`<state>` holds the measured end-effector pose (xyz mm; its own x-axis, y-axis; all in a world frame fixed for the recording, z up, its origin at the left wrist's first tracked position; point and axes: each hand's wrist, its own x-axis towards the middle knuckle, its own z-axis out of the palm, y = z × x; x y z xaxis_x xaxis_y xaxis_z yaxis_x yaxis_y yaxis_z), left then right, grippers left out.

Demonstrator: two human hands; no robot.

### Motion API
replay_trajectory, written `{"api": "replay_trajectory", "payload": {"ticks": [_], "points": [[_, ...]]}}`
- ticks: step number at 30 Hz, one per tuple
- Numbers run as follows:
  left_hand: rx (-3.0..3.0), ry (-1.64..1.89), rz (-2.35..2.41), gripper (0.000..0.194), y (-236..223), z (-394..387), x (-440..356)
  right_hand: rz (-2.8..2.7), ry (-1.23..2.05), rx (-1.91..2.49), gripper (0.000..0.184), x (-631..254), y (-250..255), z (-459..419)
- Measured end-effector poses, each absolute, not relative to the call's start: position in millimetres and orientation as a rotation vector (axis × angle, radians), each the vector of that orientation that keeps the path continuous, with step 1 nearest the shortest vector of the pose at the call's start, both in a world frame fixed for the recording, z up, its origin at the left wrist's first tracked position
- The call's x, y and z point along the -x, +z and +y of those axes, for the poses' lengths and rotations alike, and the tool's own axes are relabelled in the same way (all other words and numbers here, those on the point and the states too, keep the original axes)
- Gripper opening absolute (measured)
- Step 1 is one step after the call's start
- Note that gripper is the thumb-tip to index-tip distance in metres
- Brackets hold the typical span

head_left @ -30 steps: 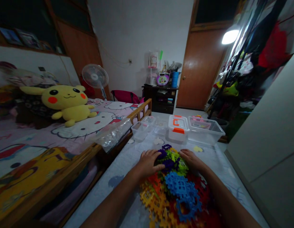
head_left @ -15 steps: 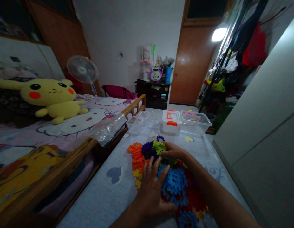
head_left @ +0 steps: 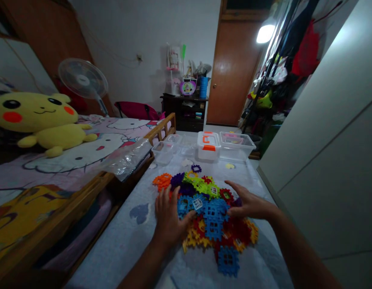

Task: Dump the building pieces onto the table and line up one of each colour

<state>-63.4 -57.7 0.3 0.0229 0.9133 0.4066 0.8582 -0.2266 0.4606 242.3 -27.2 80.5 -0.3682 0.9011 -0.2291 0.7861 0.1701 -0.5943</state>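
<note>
A loose heap of toothed plastic building pieces lies on the pale blue sheet in front of me. Blue pieces fill its middle, with lime-green pieces behind them. Orange pieces and purple pieces sit at the far left, while red and yellow ones spread at the near right. My left hand rests at the heap's left side, fingers spread, touching its edge. At the right side my right hand is held with thumb and fingers apart, beside the blue and red pieces. Neither hand grips a piece.
Beyond the heap stand a lidded clear box with orange clips, a larger clear box and a small clear tub. A wooden bed rail runs along the left. A pale cabinet stands at the right.
My hands have moved apart, left hand leftward and right hand rightward, uncovering more of the heap. The orange and blue pieces lie differently. My view has shifted slightly right.
</note>
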Motion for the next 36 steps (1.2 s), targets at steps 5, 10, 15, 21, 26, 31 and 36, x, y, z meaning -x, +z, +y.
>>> {"api": "replay_trajectory", "payload": {"ticks": [5,10,15,21,26,31,36], "points": [[-2.054,0.715,1.749,0.116,-8.1,-62.5,84.0,-2.307,0.858,1.589,0.141,-221.6,39.3,-77.9],[-2.178,0.441,1.595,0.145,-3.0,-72.4,81.2,-2.337,0.652,1.711,0.139,-190.7,31.8,-69.3],[-2.247,0.395,1.488,0.144,5.1,-68.3,66.9,-2.363,0.572,1.561,0.125,-179.6,38.9,-55.7],[-2.311,0.706,1.351,0.119,-2.9,-62.0,49.3,-2.208,0.634,1.373,0.112,-175.8,27.4,-50.4],[-2.325,0.890,1.239,0.108,-6.2,-55.6,41.8,-2.023,0.723,1.327,0.097,-178.6,14.0,-45.1],[-2.204,0.884,1.290,0.107,4.3,-40.0,38.6,-1.878,0.712,1.288,0.078,-172.4,5.6,-38.9],[-2.090,0.880,1.280,0.087,23.2,-21.5,34.9,-1.709,0.723,1.322,0.060,-167.3,7.7,-32.8]]}}
